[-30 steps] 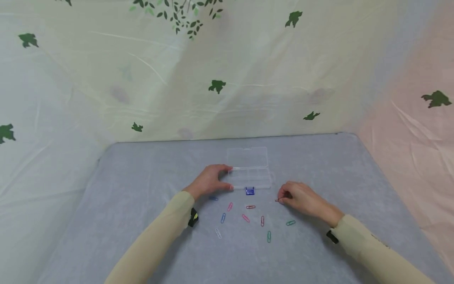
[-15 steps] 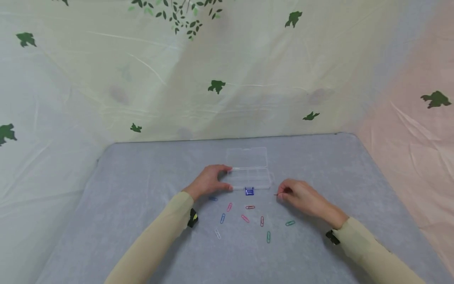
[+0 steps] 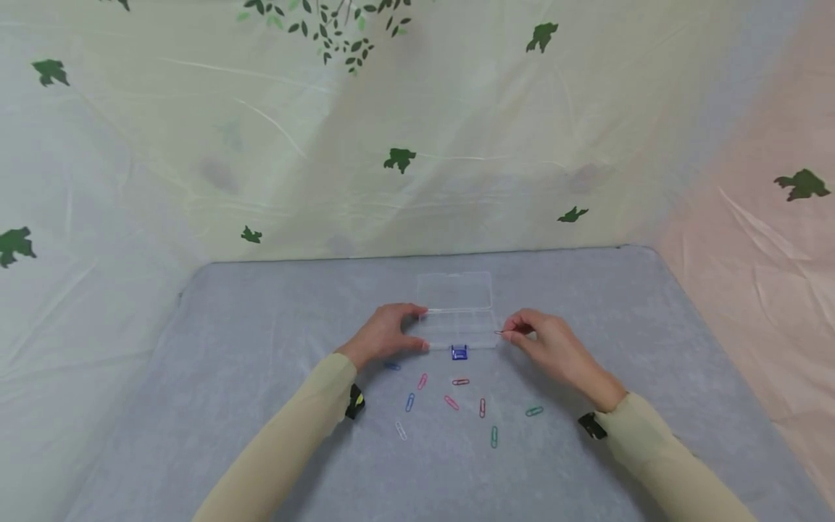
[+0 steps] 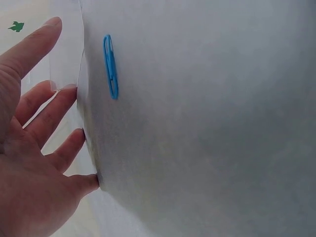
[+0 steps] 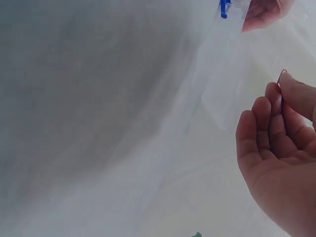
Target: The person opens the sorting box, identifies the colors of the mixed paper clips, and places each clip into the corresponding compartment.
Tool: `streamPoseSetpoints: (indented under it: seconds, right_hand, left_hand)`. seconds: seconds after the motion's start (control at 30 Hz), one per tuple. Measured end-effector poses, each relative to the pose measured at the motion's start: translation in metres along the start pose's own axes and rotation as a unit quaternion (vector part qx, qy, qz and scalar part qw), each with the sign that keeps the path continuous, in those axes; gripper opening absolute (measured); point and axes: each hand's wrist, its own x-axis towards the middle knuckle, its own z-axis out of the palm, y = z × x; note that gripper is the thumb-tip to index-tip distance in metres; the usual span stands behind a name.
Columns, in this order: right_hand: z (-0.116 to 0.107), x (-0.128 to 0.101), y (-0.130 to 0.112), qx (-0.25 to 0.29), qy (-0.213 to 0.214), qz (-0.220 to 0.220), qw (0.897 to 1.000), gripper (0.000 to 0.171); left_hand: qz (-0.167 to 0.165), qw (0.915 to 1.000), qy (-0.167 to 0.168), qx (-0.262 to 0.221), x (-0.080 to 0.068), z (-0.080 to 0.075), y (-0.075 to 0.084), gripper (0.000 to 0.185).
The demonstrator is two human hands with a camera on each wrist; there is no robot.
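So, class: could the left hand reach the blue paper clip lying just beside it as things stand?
Probably yes. The left hand holds the clear box, and the blue paper clip lies uncovered on the grey table just beside it. The hand would have to let go first.

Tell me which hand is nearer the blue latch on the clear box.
Left, narrowly. The left hand grips the clear box's left end, just left of the blue latch. The right hand, pinching a red paper clip, sits slightly farther off, at the right end.
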Motion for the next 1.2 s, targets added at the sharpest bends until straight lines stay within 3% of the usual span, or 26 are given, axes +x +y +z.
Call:
streamPoseSetpoints:
  seconds: [0.63,1.2]
  right_hand:
    - [0.023,0.03,-0.003,-0.043,-0.013,-0.032,0.998,0.003]
    - [0.031,0.034,-0.002,-0.067,-0.037,-0.052,0.996,0.007]
  left_hand:
    - [0.013,0.9999,0.002,-0.007,-0.002,-0.002,0.0,0.07]
    - [0.018,0.9998,0.001,-0.009,-0.001,-0.002,-0.001,0.069]
